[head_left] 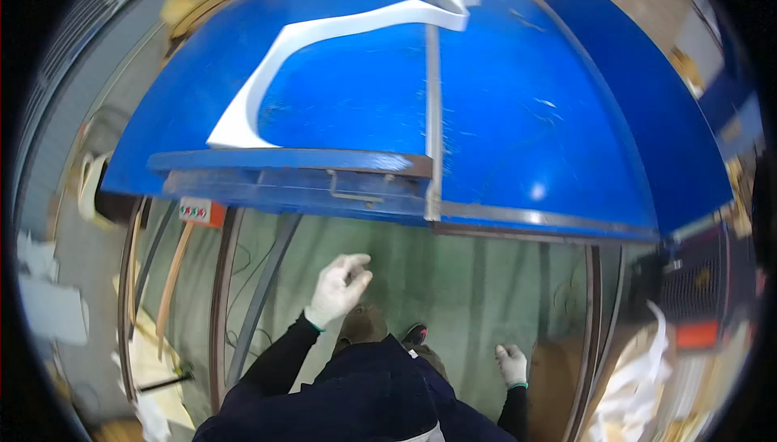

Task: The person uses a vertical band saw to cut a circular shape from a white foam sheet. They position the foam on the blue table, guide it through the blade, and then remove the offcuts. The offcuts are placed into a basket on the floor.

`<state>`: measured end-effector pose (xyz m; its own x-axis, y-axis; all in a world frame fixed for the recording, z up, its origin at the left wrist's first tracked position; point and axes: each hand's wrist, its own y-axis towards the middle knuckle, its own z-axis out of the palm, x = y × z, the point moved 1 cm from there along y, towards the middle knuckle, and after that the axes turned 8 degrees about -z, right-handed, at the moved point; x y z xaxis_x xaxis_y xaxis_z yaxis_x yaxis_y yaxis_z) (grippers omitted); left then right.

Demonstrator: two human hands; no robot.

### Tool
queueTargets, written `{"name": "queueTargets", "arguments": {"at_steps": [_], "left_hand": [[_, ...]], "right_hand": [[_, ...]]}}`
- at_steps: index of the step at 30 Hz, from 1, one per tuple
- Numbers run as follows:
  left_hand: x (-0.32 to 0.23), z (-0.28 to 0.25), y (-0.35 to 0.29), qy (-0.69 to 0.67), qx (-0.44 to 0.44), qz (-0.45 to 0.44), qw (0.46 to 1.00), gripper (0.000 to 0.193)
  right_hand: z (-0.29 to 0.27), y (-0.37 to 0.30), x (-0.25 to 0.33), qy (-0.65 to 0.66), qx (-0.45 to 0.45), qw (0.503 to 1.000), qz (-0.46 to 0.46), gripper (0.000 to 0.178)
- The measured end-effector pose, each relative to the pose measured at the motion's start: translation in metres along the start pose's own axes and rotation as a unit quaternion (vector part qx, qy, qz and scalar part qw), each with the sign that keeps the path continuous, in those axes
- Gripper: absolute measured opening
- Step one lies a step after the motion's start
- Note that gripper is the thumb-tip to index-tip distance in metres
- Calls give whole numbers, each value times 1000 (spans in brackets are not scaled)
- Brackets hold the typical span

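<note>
My left hand (338, 290), in a white work glove, hangs in the air in front of the blue table (348, 86). Its fingers are loosely bent, a gap shows between thumb and forefinger, and nothing is in it. My right hand (511, 365), gloved the same way, is low by my right side with its fingers curled in and no object visible in it. A long white strip (324, 29), bent and folded over at its far end, lies across the table's left part, well beyond both hands.
A metal rail (433, 110) divides the tabletop front to back. Below its left front edge sits a red control box (201, 212) with buttons. Dark metal legs (227, 304) stand at left. White scrap (635, 385) lies at lower right, near a dark grilled machine (696, 280).
</note>
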<state>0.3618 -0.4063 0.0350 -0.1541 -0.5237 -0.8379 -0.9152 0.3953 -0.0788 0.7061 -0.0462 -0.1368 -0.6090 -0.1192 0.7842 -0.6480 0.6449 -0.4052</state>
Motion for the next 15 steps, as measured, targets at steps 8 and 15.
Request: {"name": "queueTargets", "arguments": {"at_steps": [8,15], "left_hand": [[32,-240,200,139,-368,58,917,62],[195,-403,386,337,-285,-235,866,128]], "right_hand": [[34,102,197,-82,-20,966,-244,25],[86,115,352,-84,-96,938,-321,24]]}}
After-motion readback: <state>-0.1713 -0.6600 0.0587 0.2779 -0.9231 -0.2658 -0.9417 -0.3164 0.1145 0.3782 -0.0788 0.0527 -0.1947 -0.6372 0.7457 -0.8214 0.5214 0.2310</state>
